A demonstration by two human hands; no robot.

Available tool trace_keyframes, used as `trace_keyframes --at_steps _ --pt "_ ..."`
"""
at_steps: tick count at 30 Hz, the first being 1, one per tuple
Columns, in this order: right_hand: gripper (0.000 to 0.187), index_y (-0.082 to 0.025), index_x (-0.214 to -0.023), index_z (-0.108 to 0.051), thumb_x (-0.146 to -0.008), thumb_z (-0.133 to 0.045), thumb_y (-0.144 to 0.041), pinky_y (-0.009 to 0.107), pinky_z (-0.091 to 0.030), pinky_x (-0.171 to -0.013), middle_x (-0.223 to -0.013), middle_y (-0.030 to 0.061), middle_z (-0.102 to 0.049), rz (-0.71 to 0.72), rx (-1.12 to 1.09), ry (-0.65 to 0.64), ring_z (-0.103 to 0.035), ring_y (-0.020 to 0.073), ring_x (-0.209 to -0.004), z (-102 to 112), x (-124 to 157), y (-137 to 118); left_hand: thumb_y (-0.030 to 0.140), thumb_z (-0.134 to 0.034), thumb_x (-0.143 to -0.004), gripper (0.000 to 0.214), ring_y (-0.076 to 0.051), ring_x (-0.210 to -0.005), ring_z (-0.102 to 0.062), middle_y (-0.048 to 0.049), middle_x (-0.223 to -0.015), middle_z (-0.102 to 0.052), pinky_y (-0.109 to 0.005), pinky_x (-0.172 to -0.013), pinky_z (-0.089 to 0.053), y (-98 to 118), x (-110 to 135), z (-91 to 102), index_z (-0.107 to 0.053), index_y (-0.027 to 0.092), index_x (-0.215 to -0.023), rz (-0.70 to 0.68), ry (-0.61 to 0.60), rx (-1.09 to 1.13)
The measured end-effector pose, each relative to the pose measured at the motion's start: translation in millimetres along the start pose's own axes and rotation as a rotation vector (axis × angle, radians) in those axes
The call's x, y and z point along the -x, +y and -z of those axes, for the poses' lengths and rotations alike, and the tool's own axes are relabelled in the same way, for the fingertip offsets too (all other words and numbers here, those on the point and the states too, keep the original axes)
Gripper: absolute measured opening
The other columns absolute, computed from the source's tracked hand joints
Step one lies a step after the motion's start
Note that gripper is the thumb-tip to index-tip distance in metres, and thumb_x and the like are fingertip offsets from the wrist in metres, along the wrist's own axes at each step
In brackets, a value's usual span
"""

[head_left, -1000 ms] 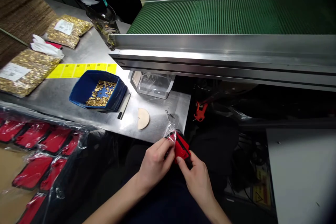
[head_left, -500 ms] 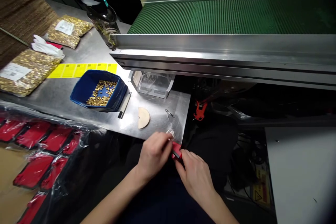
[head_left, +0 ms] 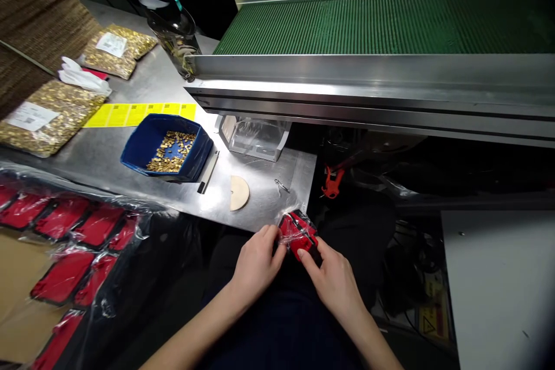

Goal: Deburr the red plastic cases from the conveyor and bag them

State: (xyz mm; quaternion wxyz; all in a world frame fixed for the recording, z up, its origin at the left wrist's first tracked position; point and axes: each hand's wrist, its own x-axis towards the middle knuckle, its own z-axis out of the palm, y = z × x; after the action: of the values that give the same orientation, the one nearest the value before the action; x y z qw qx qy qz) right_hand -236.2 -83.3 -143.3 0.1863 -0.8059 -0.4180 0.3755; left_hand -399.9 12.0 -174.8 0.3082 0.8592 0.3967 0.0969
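Over the table's near right corner, both hands are closed on a flat red-and-black part (head_left: 299, 236) in clear plastic film. My left hand (head_left: 255, 258) pinches the film and the part's left edge between thumb and fingers. On the other side, my right hand (head_left: 337, 280) grips the part's right edge, thumb on top; its other fingers are partly hidden. Just beyond the part lies a small metal pin-like piece (head_left: 281, 186) on the steel table (head_left: 260, 214). A pale disc with one straight-cut side (head_left: 240, 192) rests to the left of it.
A blue bin (head_left: 130, 147) holds small brass-coloured pieces (head_left: 169, 156). Beside it lies a slim white-and-black tool (head_left: 208, 172). A clear tray (head_left: 255, 139) sits below the green conveyor (head_left: 347, 23). At left are wrapped red parts (head_left: 63, 274); an orange-red tool (head_left: 332, 182) is beyond the table's right edge.
The red part has turned and risen slightly, so its broad wrapped face shows instead of a narrow end. Both hands still grip it, my right hand slightly farther right.
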Motion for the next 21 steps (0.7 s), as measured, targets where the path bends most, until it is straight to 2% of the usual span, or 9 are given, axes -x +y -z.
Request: trace_keyframes --at_steps 2,5,7,9,13,16,18,19,21 --pt "0.034 -0.024 -0.106 -0.07 -0.098 -0.054 -0.052 0.031 -0.047 -0.069 -0.089 0.0046 -0.077 -0.039 -0.083 0.019 -0.071 0.0255 -0.079 0.8 0.0 1.4 0.016 -0.046 -0.098 0.016 -0.02 -0.065 -0.062 -0.0026 -0.076 -0.063 -0.03 -0.056 -0.046 3.6 3.5 -4.2 -0.055 0.021 -0.086 -0.084 -0.045 -0.006" --pt "0.04 -0.022 -0.11 -0.071 -0.096 -0.057 -0.057 0.033 -0.051 -0.078 -0.092 0.0072 -0.077 -0.073 -0.279 0.024 -0.071 0.0267 -0.083 -4.9 1.9 5.0 0.02 -0.054 -0.091 0.008 -0.019 -0.063 -0.061 -0.0025 -0.075 -0.065 -0.03 -0.057 -0.047 15.8 13.1 -7.1 -0.059 0.021 -0.084 -0.315 -0.122 0.019" --pt "0.041 -0.019 -0.109 -0.071 -0.094 -0.061 -0.057 0.034 -0.053 -0.082 -0.096 0.009 -0.077 -0.07 -0.448 -0.063 -0.071 0.0268 -0.085 -10.1 2.5 6.3 0.023 -0.054 -0.088 0.009 -0.02 -0.061 -0.058 -0.0039 -0.074 -0.065 -0.032 -0.056 -0.046 24.1 16.6 -2.5 -0.061 0.02 -0.083 -0.463 -0.126 0.011" --pt "0.04 -0.017 -0.106 -0.072 -0.092 -0.066 -0.055 0.034 -0.053 -0.083 -0.096 0.0091 -0.076 -0.045 -0.617 -0.184 -0.069 0.0253 -0.085 -12.3 1.9 5.6 0.024 -0.052 -0.09 0.014 -0.021 -0.062 -0.056 -0.0062 -0.073 -0.064 -0.035 -0.056 -0.045 29.0 15.2 8.3 -0.061 0.02 -0.081 -0.523 -0.079 -0.002" --pt "0.038 -0.017 -0.104 -0.072 -0.095 -0.064 -0.053 0.027 -0.048 -0.069 -0.086 0.0041 -0.072 -0.043 -0.876 -0.386 -0.061 0.0167 -0.072 -4.4 -0.5 0.2 0.019 -0.045 -0.099 0.023 -0.025 -0.089 -0.06 -0.009 -0.091 -0.067 -0.042 -0.084 -0.053 26.2 6.8 34.1 -0.065 0.02 -0.088 -0.366 -0.066 0.232" --pt "0.038 -0.016 -0.102 -0.073 -0.096 -0.063 -0.052 0.022 -0.042 -0.062 -0.077 0.0015 -0.068 -0.086 -0.971 -0.444 -0.054 0.0116 -0.063 2.0 0.7 -3.8 0.027 -0.059 -0.098 0.026 -0.032 -0.134 -0.047 -0.0129 -0.14 -0.055 -0.053 -0.113 -0.042 14.9 8.2 37.9 -0.067 0.026 -0.123 -0.282 -0.176 0.438" --pt "0.04 -0.015 -0.096 -0.073 -0.093 -0.066 -0.053 0.021 -0.04 -0.058 -0.071 0.001 -0.067 -0.119 -0.978 -0.484 -0.052 0.0103 -0.058 2.9 3.2 -6.0 0.035 -0.077 -0.087 0.063 -0.038 -0.149 -0.03 -0.0123 -0.162 -0.032 -0.058 -0.119 -0.034 4.3 13.3 31.0 -0.053 0.034 -0.145 -0.279 -0.273 0.517" --pt "0.042 -0.014 -0.095 -0.073 -0.093 -0.066 -0.055 0.021 -0.039 -0.057 -0.069 0.001 -0.066 -0.134 -0.975 -0.515 -0.052 0.0101 -0.056 3.0 4.6 -6.8 0.037 -0.084 -0.081 0.079 -0.039 -0.151 -0.028 -0.0122 -0.165 -0.027 -0.058 -0.12 -0.033 -1.5 16.4 26.0 -0.047 0.036 -0.15 -0.275 -0.321 0.568" --pt "0.048 -0.014 -0.094 -0.073 -0.094 -0.061 -0.06 0.022 -0.042 -0.059 -0.068 0.0021 -0.067 -0.14 -0.943 -0.607 -0.057 0.0117 -0.057 4.8 6.4 -7.0 0.038 -0.091 -0.073 0.098 -0.037 -0.146 -0.038 -0.0138 -0.161 -0.035 -0.055 -0.12 -0.035 -12.5 22.5 16.3 -0.038 0.036 -0.156 -0.213 -0.405 0.716"
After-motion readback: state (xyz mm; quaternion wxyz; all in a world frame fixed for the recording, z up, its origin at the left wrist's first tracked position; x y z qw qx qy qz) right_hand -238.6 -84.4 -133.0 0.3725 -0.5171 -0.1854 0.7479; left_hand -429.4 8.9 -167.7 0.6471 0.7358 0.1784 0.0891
